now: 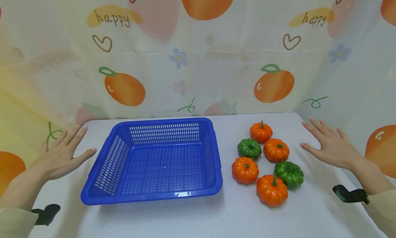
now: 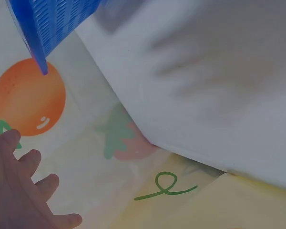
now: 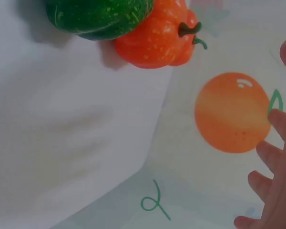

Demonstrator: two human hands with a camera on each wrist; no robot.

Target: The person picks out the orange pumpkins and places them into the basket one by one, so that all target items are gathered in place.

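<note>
My left hand (image 1: 62, 157) is held with fingers spread to the left of a blue plastic basket (image 1: 216, 162), holding nothing. On the opposite side, my right hand (image 1: 332, 145) hovers with its fingers apart, its shadow falling on the table in the right wrist view. Nearest to it is a green pumpkin (image 1: 289, 174); a second green pumpkin (image 1: 249, 149) lies farther left. Several small orange pumpkins (image 1: 272, 190) are grouped with them, between the basket and my right hand. The basket has slotted walls, and its bottom shows bare.
A white table (image 1: 235, 217) carries the basket and the pumpkins. Behind it hangs a pale curtain (image 1: 213, 69) printed with oranges, hearts and lettering, which also runs along both sides. Dark straps (image 1: 46, 214) show at my sleeve cuffs.
</note>
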